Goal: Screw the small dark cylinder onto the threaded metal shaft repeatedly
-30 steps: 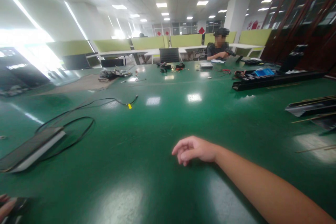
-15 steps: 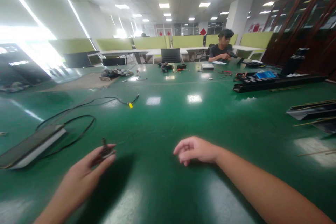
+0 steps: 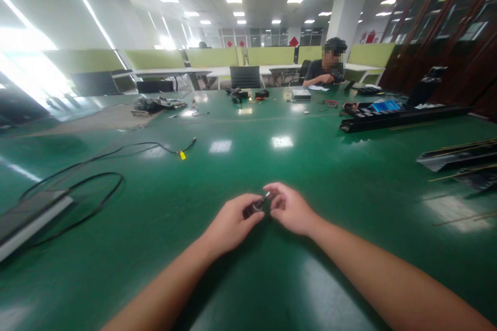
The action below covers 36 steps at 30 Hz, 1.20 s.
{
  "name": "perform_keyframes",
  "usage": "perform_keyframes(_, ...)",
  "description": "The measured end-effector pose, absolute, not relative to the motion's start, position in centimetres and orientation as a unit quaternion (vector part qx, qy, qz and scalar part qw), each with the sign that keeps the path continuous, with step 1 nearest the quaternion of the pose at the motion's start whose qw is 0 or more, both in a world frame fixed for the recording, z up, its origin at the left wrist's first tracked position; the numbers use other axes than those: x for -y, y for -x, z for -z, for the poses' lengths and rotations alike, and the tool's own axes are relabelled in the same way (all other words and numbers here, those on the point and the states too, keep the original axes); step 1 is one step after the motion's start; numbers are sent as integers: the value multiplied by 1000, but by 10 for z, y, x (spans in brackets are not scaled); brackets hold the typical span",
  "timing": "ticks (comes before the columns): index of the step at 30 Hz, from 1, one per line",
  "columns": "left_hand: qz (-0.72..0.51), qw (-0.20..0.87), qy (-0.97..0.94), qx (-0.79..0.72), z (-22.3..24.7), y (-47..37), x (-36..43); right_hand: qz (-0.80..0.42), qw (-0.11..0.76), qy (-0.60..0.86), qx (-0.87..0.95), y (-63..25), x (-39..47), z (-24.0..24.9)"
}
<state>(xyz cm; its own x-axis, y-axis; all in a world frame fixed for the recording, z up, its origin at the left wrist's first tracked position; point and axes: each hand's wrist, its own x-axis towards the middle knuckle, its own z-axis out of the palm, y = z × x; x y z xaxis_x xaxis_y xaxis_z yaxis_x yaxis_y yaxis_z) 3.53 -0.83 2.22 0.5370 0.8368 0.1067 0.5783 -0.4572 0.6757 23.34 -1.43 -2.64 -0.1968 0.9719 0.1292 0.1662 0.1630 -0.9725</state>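
My left hand [image 3: 232, 222] is closed on a small dark metal part with a thin shaft [image 3: 254, 208], held between thumb and fingers above the green table [image 3: 186, 248]. The shaft's bright tip points up and to the right; the fingers hide some of the part, and its exact kind does not show. Right beside that tip is my right hand [image 3: 291, 210], its thumb and index finger apart, the other fingers loosely curled. Nothing is held in it, and whether a fingertip touches the shaft I cannot tell.
To the left lies a flat grey box [image 3: 34, 217] with a black cable [image 3: 120, 181] bearing a yellow tag [image 3: 183, 155]. Black metal channels [image 3: 404, 118] and thin rods [image 3: 452, 174] are on the right. A person [image 3: 325, 70] sits across the table, near a white box [image 3: 301, 94].
My left hand has carried the metal part rightward and up to my right hand. The right hand has shifted slightly, its fingers opening toward the shaft. The view has turned a little.
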Motion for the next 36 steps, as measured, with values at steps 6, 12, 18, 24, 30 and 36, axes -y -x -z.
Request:
perform_keyframes(6, -266, 340, -789, -436, -10, -28, 16, -436, 415, 447, 661, -232, 23, 22)
perform_keyframes(12, -268, 324, -802, -423, -10, -31, 15, -472, 420, 445, 635, -233, 22, 18)
perform_keyframes(18, -262, 327, -814, -403, -11, -30, 16, -446, 410, 451, 655, -232, 26, 19)
perform_keyframes(24, -273, 340, -805, -404, -11, -31, 15, -431, 396, 465, 665, -231, 28, 18)
perform_keyframes(30, -278, 352, -796, -407, -14, -31, 16, -428, 399, 465, 665, -231, 30, 14)
perform_keyframes(36, -288, 352, -793, -406, -14, -31, 16, -431, 407, 458, 662, -230, 31, 9)
